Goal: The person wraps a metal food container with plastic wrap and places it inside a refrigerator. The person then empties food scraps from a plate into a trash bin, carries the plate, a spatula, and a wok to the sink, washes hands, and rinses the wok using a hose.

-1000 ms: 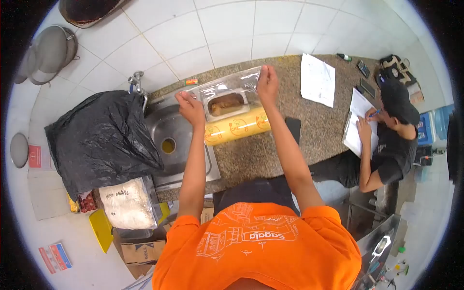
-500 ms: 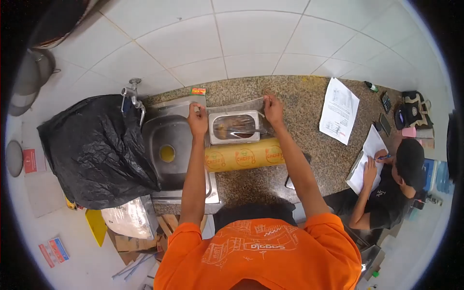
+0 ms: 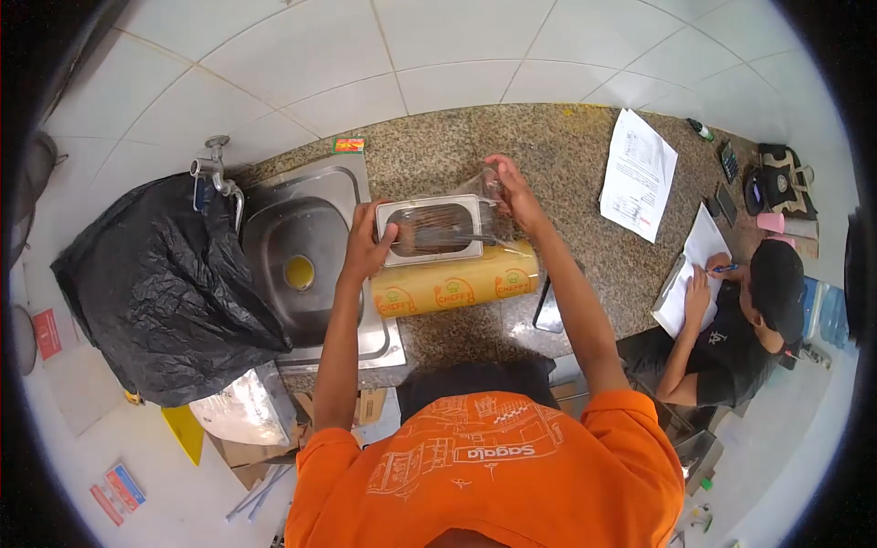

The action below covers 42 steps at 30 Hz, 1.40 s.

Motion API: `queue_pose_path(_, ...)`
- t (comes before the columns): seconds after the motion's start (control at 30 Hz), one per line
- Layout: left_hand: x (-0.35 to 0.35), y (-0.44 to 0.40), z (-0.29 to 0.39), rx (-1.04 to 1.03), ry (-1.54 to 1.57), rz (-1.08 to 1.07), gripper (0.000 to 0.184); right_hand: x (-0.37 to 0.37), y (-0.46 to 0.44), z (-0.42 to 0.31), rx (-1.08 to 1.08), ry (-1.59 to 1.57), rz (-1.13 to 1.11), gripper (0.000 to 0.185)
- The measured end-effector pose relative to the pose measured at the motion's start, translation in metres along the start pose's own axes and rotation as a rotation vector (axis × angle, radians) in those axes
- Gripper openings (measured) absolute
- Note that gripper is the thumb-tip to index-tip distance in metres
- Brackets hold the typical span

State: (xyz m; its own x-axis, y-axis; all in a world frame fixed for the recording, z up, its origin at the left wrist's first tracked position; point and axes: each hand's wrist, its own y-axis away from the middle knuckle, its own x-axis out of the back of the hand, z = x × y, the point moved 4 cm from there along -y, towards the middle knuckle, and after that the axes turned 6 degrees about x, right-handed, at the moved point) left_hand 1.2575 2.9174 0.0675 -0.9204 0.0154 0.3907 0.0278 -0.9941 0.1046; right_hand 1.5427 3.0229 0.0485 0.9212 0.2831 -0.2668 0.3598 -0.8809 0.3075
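Note:
A rectangular metal food pan (image 3: 429,259) with dark contents stands behind the roll of cling film (image 3: 454,285), which is printed "CHEFFY". Clear cling film (image 3: 491,187) lies over the pan and bunches at its right end. My left hand (image 3: 367,242) grips the pan's left end, thumb over the rim and fingers along the outer side. At the right end, my right hand (image 3: 519,199) has its fingers curled on the loose cling film. What lies in the pan is blurred by the film's shine.
To the left is a steel sink (image 3: 306,233) with a yellow round thing inside, below a tap (image 3: 219,173). A black plastic bag (image 3: 169,292) covers the left side. Papers (image 3: 639,173) and a phone (image 3: 548,306) lie on the granite counter. At right, a person (image 3: 731,338) writes.
My hands have come down from the film's far edge to the pan's two ends. The film now bunches at the right. The view has shifted slightly.

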Motion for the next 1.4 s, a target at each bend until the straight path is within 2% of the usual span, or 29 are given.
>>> queue_pose_path(0.07, 0.004, 0.003, -0.003, 0.121, -0.238, 0.027, 0.077, 0.005, 0.000, 0.001, -0.003, 0.061, -0.046, 0.042)
queue_pose_path(0.1, 0.006, 0.005, 0.010, 0.119, -0.238, 0.026, 0.077, 0.011, -0.003, 0.003, 0.039, 0.230, -0.050, 0.043)
queue_pose_path(0.13, 0.012, 0.009, 0.026, 0.030, -0.316, 0.091, 0.090, 0.016, -0.005, 0.006, 0.080, 0.399, -0.055, 0.044)
queue_pose_path(0.17, 0.016, 0.010, 0.045, -0.059, -0.393, 0.156, 0.104, 0.014, -0.003, 0.003, 0.082, 0.399, -0.055, 0.044)
queue_pose_path(0.2, 0.017, 0.009, 0.057, -0.058, -0.393, 0.156, 0.104, 0.010, 0.004, -0.017, 0.345, 0.704, 0.068, 0.039)
queue_pose_path(0.23, 0.011, 0.009, 0.070, -0.123, -0.543, 0.047, 0.113, 0.002, 0.015, -0.036, 0.612, 1.003, 0.194, 0.034)
queue_pose_path(0.27, 0.003, 0.010, 0.076, -0.187, -0.691, -0.063, 0.122, -0.008, 0.021, -0.048, 0.612, 1.004, 0.189, 0.034)
queue_pose_path(0.3, -0.002, 0.010, 0.077, -0.182, -0.690, -0.061, 0.122, -0.023, 0.026, -0.057, 0.541, 0.879, 0.054, 0.029)
queue_pose_path(0.33, -0.011, 0.007, 0.076, -0.202, -0.711, -0.147, 0.124, -0.033, 0.028, -0.059, 0.467, 0.752, -0.078, 0.026)
queue_pose_path(0.37, -0.018, 0.006, 0.074, -0.224, -0.731, -0.234, 0.127, -0.036, 0.028, -0.056, 0.464, 0.754, -0.078, 0.026)
queue_pose_path(0.43, -0.022, 0.002, 0.067, -0.224, -0.714, -0.245, 0.126, -0.039, 0.026, -0.046, 0.420, 0.839, -0.175, 0.020)
queue_pose_path(0.47, -0.022, 0.000, 0.066, -0.220, -0.701, -0.254, 0.126, -0.037, 0.024, -0.044, 0.422, 0.840, -0.174, 0.020)
queue_pose_path(0.53, -0.020, 0.000, 0.064, -0.211, -0.701, -0.253, 0.124, -0.031, 0.018, -0.033, 0.282, 0.712, -0.094, 0.016)
queue_pose_path(0.67, -0.020, -0.004, 0.059, -0.222, -0.669, -0.228, 0.120, -0.025, 0.009, -0.029, 0.316, 0.765, -0.042, 0.013)
queue_pose_path(0.73, -0.018, -0.005, 0.061, -0.197, -0.655, -0.251, 0.116, -0.019, 0.006, -0.026, 0.426, 0.730, 0.079, 0.016)
queue_pose_path(0.83, -0.019, -0.005, 0.061, -0.174, -0.631, -0.281, 0.111, -0.022, 0.003, -0.031, 0.340, 0.771, 0.118, 0.015)
queue_pose_path(0.97, -0.021, -0.008, 0.061, -0.139, -0.682, -0.333, 0.111, -0.017, -0.005, -0.028, 0.241, 0.866, 0.104, 0.012)
queue_pose_path(1.03, -0.020, -0.009, 0.058, -0.125, -0.706, -0.374, 0.114, -0.001, -0.017, 0.002, 0.167, 0.628, -0.086, 0.010)
queue_pose_path(1.07, -0.019, -0.010, 0.056, -0.110, -0.731, -0.416, 0.116, 0.003, -0.014, -0.002, 0.168, 0.628, -0.089, 0.010)
queue_pose_path(1.1, -0.019, -0.011, 0.058, -0.107, -0.731, -0.412, 0.116, 0.003, -0.011, -0.014, 0.228, 0.762, -0.130, 0.011)
queue_pose_path(1.13, -0.019, -0.011, 0.059, -0.097, -0.761, -0.443, 0.119, 0.000, -0.007, -0.023, 0.288, 0.893, -0.171, 0.014)
queue_pose_path(1.17, -0.020, -0.011, 0.059, -0.086, -0.791, -0.472, 0.121, -0.007, -0.003, -0.036, 0.290, 0.893, -0.175, 0.014)
queue_pose_path(1.23, -0.021, -0.012, 0.051, -0.110, -0.792, -0.465, 0.123, -0.025, 0.017, -0.075, 0.589, 0.876, 0.026, 0.026)
queue_pose_path(1.27, -0.022, -0.012, 0.049, -0.138, -0.793, -0.463, 0.125, -0.036, 0.026, -0.080, 0.587, 0.877, 0.025, 0.026)
queue_pose_path(1.33, -0.020, -0.013, 0.056, -0.118, -0.787, -0.506, 0.128, -0.071, 0.045, -0.072, 0.548, 1.093, -0.398, 0.056)
queue_pose_path(1.37, -0.019, -0.013, 0.058, -0.097, -0.784, -0.547, 0.131, -0.077, 0.051, -0.068, 0.547, 1.093, -0.392, 0.056)
queue_pose_path(1.4, -0.018, -0.014, 0.057, -0.100, -0.787, -0.549, 0.131, -0.083, 0.055, -0.057, 0.520, 1.287, -0.468, 0.072)
